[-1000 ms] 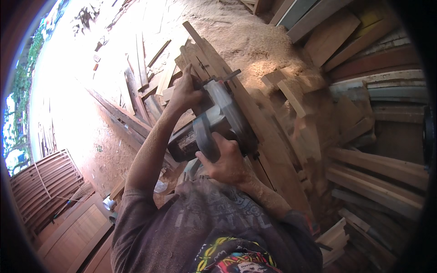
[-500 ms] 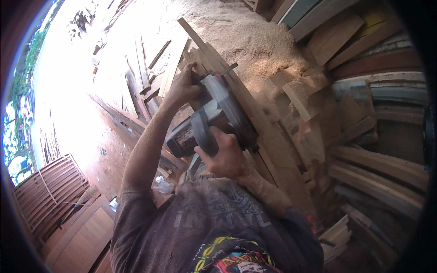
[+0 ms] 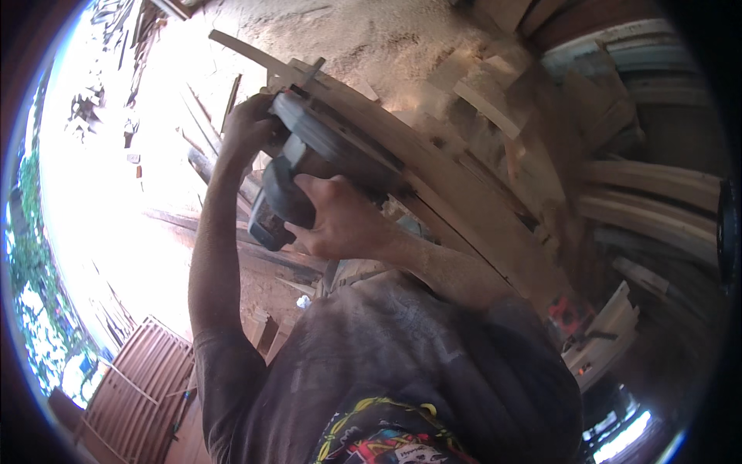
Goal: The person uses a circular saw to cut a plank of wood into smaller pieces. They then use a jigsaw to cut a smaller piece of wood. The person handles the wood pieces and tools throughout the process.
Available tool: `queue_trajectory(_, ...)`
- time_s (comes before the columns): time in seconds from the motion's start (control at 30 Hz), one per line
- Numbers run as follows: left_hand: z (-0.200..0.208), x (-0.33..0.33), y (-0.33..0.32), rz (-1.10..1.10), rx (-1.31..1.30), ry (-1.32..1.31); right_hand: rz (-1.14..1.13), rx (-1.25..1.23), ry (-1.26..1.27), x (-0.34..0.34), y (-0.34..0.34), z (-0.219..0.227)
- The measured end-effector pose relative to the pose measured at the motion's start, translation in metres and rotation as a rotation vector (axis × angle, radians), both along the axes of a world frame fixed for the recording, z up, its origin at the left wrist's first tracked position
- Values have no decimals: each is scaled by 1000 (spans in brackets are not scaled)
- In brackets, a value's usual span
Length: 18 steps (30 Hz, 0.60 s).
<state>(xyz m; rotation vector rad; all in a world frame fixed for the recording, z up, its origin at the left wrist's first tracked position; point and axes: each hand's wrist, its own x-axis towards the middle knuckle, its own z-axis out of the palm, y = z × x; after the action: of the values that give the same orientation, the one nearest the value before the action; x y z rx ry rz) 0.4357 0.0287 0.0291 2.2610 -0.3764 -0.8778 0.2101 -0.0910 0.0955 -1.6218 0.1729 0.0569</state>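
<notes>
A grey and black circular saw [image 3: 328, 143] rests on a long wooden plank [image 3: 471, 209] that runs diagonally from upper left to lower right. My right hand [image 3: 340, 216] is closed around its rear handle, the thumb over the top. At the saw's front end my left hand [image 3: 251, 124] is closed on a part that the hand itself mostly hides. Behind the saw, a narrow dark slit [image 3: 456, 241] runs along the plank toward me. The blade cannot be seen from above.
Sawdust [image 3: 371, 46] covers the ground beyond the plank, with offcuts [image 3: 491, 108] lying at its right. Stacked boards [image 3: 649, 201] stand on the right side. A slatted wooden panel [image 3: 139, 387] leans at lower left. Something red [image 3: 568, 313] lies near the plank's near end.
The view has turned, so the plank lies more level across it. The saw and both hands appear a little farther forward along the plank, and more of the slit shows behind.
</notes>
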Motion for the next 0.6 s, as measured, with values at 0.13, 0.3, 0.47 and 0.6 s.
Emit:
queue_trajectory(0.13, 8, 13, -8, -7, 51, 23, -20, -2, -14, 14, 2, 0)
queue_trajectory(0.3, 2, 35, 3, -74, 82, -54, 11, 23, 8, 30, 4, 2)
queue_trajectory(0.47, -8, 46, 6, -67, 27, -12, -23, 16, -59, 37, 9, -7)
queue_trajectory(0.6, -8, 53, 8, -79, 28, -28, 38, -21, 2, 44, 6, -3)
